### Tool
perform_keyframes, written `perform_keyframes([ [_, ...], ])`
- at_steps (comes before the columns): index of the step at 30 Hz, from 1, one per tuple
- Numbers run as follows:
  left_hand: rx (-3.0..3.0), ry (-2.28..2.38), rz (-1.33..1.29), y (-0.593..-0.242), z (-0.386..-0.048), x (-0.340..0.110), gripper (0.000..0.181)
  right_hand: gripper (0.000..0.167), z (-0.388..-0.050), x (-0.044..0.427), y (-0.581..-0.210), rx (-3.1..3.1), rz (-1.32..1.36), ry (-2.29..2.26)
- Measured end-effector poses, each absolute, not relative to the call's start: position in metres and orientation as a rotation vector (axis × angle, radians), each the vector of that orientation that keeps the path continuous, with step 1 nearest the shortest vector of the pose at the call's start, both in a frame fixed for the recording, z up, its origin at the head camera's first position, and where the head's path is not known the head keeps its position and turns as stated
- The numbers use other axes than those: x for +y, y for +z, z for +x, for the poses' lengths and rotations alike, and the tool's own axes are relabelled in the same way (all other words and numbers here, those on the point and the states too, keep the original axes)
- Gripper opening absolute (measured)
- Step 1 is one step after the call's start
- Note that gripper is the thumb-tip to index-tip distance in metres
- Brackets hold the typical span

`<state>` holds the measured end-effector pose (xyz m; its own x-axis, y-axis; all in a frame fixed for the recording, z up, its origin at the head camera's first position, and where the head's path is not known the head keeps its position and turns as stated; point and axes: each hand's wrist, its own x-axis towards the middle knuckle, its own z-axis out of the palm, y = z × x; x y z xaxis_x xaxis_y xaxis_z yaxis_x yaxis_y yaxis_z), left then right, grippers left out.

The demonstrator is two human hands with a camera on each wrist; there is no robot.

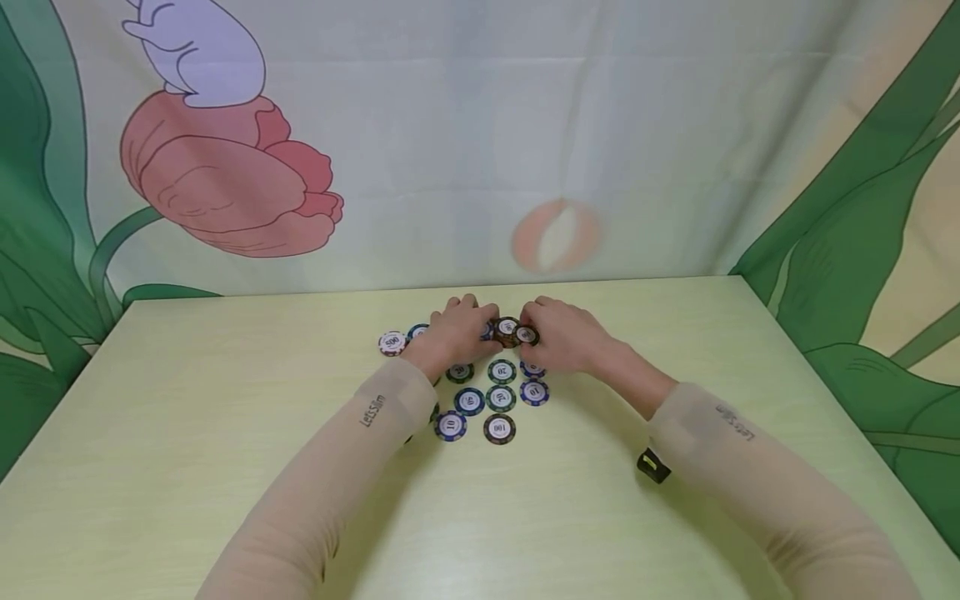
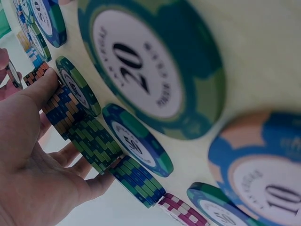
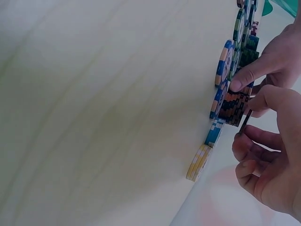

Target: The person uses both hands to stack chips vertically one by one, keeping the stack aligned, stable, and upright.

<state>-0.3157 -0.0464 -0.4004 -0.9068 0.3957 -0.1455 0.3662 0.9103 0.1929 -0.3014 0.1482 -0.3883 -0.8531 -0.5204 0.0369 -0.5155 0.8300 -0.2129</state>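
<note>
My right hand [image 1: 573, 337] pinches a dark poker chip [image 1: 527, 335] between thumb and fingers, beside the top of a black-and-orange chip stack [image 3: 231, 107]. My left hand [image 1: 455, 333] holds the row of stacks, its thumb in front and its other fingers spread behind. Between these fingers and thumb are a blue-and-orange stack [image 2: 63, 113] and a green stack [image 2: 96, 143]; a blue-and-green stack [image 2: 137, 181] stands at the little finger. In the head view the left hand hides part of the row.
Loose chips lie flat in front of the row, among them a 20 chip [image 1: 501, 398], a 10 chip [image 1: 451, 426] and a 100 chip [image 1: 499, 429]. The row also has a magenta stack [image 2: 183, 209], a light blue stack [image 3: 214, 133] and a yellow stack [image 3: 198, 162]. A printed curtain [image 1: 450, 167] hangs behind the table.
</note>
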Motion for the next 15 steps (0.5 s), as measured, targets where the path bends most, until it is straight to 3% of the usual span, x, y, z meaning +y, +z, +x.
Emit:
perform_keyframes([
  [15,2.895,0.236,0.592,-0.3997,-0.3149,-0.0460,0.046,0.034,-0.3054,0.1391,-0.3957,3.046,-0.868,-0.301],
])
